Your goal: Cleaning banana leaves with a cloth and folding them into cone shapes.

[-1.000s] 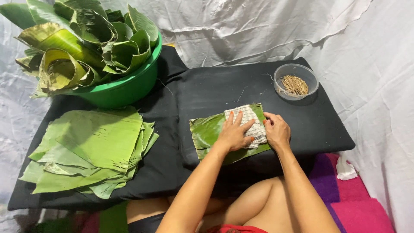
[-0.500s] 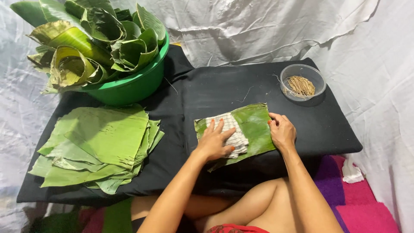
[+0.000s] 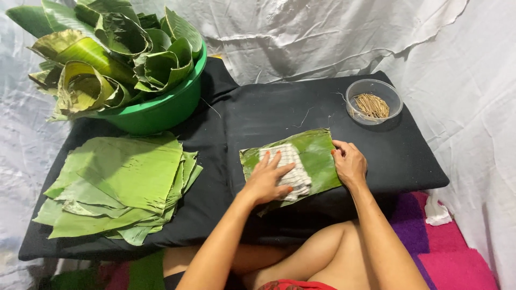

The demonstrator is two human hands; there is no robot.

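A cut banana leaf piece (image 3: 314,156) lies flat on the black cloth-covered surface (image 3: 269,113) in front of me. My left hand (image 3: 266,180) presses a white checked cloth (image 3: 294,174) onto the left part of the leaf, fingers spread over it. At the leaf's right edge rests my right hand (image 3: 349,164), palm down, holding the leaf in place.
A stack of flat cut banana leaves (image 3: 121,182) lies at the left. Behind it stands a green basin (image 3: 166,107) full of rolled banana leaves (image 3: 102,53). A clear bowl of thin sticks (image 3: 373,102) sits at the back right. White sheets hang behind and to the right.
My left hand and the cloth have slid from the leaf's right part to its left part. The right hand has stayed at the leaf's right edge.
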